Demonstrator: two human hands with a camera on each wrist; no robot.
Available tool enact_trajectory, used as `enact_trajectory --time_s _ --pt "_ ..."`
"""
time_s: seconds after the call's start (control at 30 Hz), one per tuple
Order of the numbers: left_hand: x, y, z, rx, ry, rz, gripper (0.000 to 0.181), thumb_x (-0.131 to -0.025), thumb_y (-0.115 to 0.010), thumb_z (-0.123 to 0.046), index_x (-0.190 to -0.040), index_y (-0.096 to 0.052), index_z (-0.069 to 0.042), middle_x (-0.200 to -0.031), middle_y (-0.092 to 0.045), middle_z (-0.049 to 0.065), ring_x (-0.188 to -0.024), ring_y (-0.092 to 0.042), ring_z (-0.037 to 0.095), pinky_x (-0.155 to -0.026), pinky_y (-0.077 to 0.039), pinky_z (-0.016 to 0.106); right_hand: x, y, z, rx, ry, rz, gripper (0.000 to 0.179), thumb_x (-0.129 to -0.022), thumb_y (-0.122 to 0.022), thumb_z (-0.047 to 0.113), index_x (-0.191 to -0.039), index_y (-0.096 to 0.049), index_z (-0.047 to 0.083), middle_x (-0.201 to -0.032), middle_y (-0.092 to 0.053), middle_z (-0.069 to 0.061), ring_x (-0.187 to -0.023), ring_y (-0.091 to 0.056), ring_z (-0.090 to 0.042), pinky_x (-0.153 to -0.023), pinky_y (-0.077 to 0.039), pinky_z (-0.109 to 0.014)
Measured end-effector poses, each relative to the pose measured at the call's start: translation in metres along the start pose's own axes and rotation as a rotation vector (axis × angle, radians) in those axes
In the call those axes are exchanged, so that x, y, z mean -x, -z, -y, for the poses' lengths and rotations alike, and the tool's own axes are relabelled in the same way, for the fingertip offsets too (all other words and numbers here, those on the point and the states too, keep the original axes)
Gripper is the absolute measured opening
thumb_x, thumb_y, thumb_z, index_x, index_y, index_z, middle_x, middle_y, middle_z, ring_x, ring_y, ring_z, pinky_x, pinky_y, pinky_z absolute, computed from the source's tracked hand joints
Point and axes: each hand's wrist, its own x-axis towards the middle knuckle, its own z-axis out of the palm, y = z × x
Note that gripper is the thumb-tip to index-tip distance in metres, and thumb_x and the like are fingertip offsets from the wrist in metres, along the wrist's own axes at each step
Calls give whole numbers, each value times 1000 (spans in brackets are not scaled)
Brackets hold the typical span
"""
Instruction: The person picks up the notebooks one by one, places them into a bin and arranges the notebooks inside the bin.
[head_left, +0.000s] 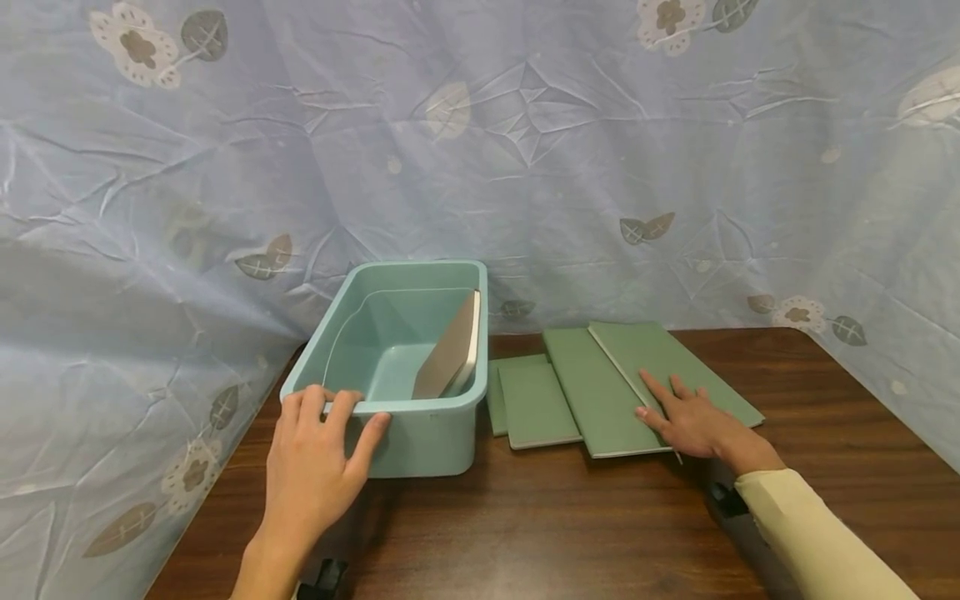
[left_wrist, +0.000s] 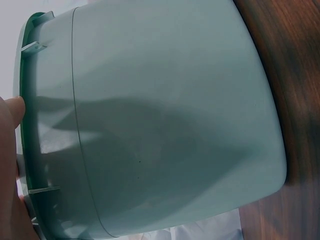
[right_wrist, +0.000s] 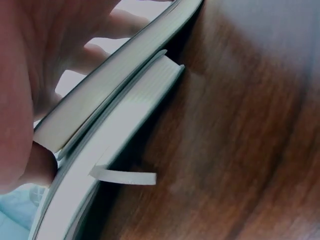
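Observation:
My left hand (head_left: pixel 311 467) grips the near rim of a light teal plastic bin (head_left: pixel 420 446), fingers bent over the edge and thumb along it. In the left wrist view, a thumb tip touches the rim beside the bin's outer wall (left_wrist: pixel 165 115). Inside the bin a grey-brown notebook (head_left: pixel 452 346) leans against the right wall. My right hand (head_left: pixel 693 421) lies with spread fingers on the top green notebook (head_left: pixel 667 354), which overlaps another large green notebook (head_left: pixel 596 392). The right wrist view has the thumb at the page edges (right_wrist: pixel 120 75), and a pale ribbon (right_wrist: pixel 125 176) sticks out below.
Two smaller green notebooks, the upper one (head_left: pixel 536 404) over the lower (head_left: pixel 497 404), lie between the bin and the large notebooks. Everything stands on a dark brown wooden table (head_left: pixel 540 525). A floral blue-grey curtain (head_left: pixel 525 167) hangs behind and around the table.

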Motion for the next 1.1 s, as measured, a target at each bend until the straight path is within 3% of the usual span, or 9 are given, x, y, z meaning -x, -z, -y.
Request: enact_trajectory --time_s 0.2,0.43,0.97,1.1 --pt "-1 0 -1 4 2 5 38 -90 -67 -42 -107 -65 -9 -94 -49 13 -97 -46 36 -79 -41 48 -1 3 0 2 12 -7 73 -104 -31 54 -159 -12 10 -153 -15 -44 -130 -18 -73 -100 -26 -79" --pt "-2 1 0 -4 2 -4 38 -90 -67 -43 -106 -65 -9 -94 -49 14 -96 -46 36 -77 -41 48 -5 8 4 29 53 20 68 -107 -34 42 -157 -10 1 -150 -19 -46 -134 -31 -62 -109 -20 -74" --pt "0 1 0 -9 2 1 39 -90 -67 -43 -107 -65 -8 -94 -49 14 -97 -46 36 -78 -42 48 -5 10 8 81 103 -6 60 -106 -40 25 -150 -22 -10 -139 -33 -50 -121 -49 -60 -98 -42 -65" --pt "1 0 0 -9 2 2 38 -90 -67 -43 -106 -65 -8 -93 -48 14 -96 -46 36 -78 -41 48 -6 9 8 106 118 -8 58 -105 -41 22 -150 -24 -10 -137 -37 -50 -122 -49 -59 -98 -43 -64"
